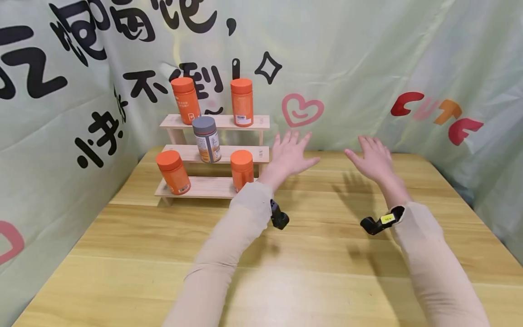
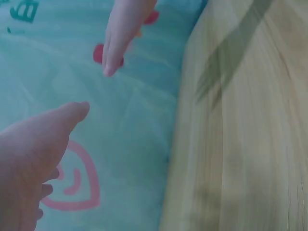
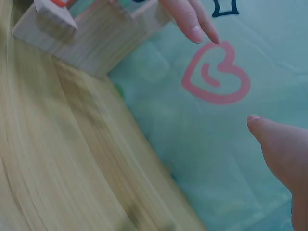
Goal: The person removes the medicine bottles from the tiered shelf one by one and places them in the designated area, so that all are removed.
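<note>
My left hand (image 1: 287, 156) hovers over the table with fingers spread, just right of a three-step wooden shelf (image 1: 212, 187). It holds nothing. My right hand (image 1: 373, 160) is also raised above the table, farther right, with its thumb apart and nothing in it. On the top step stand two orange bottles, one at left (image 1: 185, 102) and one at right (image 1: 243, 103). A bottle with a grey lid (image 1: 207, 140) is on the middle step. The bottom step carries an orange bottle (image 1: 173, 173) at its left end and another orange bottle (image 1: 242, 170) near my left forearm.
The wooden table (image 1: 310, 272) reaches back to a pale green cloth (image 1: 347, 68) with black lettering and a pink heart (image 1: 303, 110). Cloth also hangs along the left and right sides. Each wrist wears a small black camera, seen at left (image 1: 279, 215) and right (image 1: 377, 223).
</note>
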